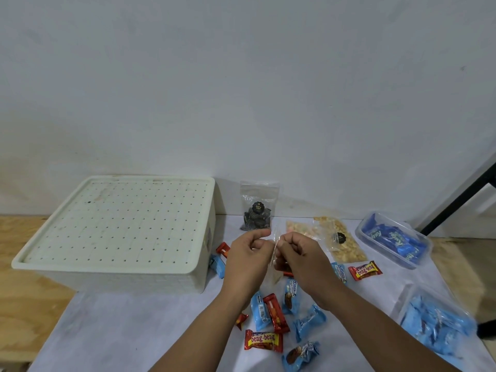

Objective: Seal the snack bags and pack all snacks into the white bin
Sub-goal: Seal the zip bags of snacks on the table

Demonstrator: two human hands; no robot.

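White bin [118, 226] at left, lid on, nothing packed yet; left hand [245, 261] and right hand [298, 257] both pinching top edge of clear bag [274, 261], probably pressing seal; wrapped snacks [264, 340] scattered below; 2 tubs [394, 238] at right

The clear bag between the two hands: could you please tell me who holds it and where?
Both hold it: the left hand and right hand pinch the top edge of the clear bag, which hangs below their grip.
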